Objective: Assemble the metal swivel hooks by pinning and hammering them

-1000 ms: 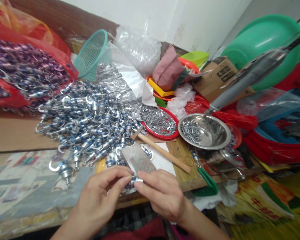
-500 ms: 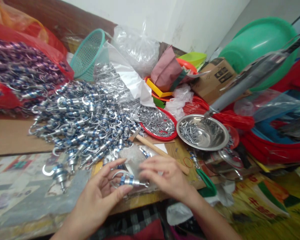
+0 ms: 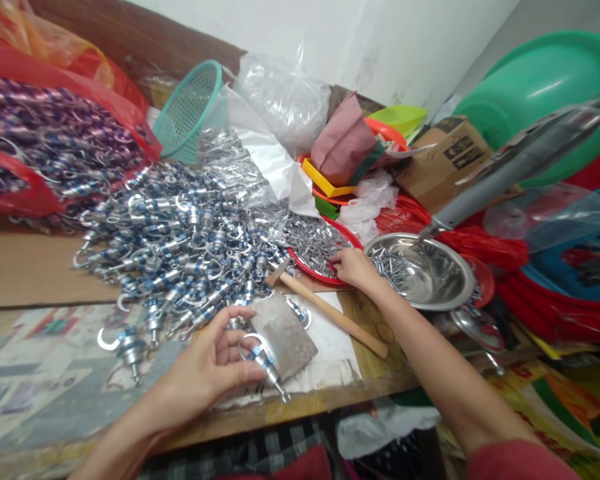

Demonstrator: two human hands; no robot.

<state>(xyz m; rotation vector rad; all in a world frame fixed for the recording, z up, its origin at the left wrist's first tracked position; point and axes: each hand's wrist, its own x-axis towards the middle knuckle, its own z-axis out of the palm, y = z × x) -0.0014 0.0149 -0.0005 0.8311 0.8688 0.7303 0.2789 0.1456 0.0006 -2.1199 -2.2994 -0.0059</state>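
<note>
My left hand grips a silver and blue metal hook fitting between thumb and fingers. The fitting's hook is up and its small eye end points down to the right, just in front of a flat metal block. My right hand reaches to the red tray, its bent fingertips among the small flat metal pieces; what they pinch is hidden. Beside the block lies another hook fitting. A hammer with a wooden handle rests between block and right forearm.
A large pile of hook fittings covers the left middle of the bench. A red bag of purple-blue fittings stands behind it. At the right is a steel bowl with pins, below a grey tool slanting down.
My right hand has left the hook fitting and moved right and away to the red tray. My left hand keeps the fitting, now tilted further downward. The view has shifted slightly.
</note>
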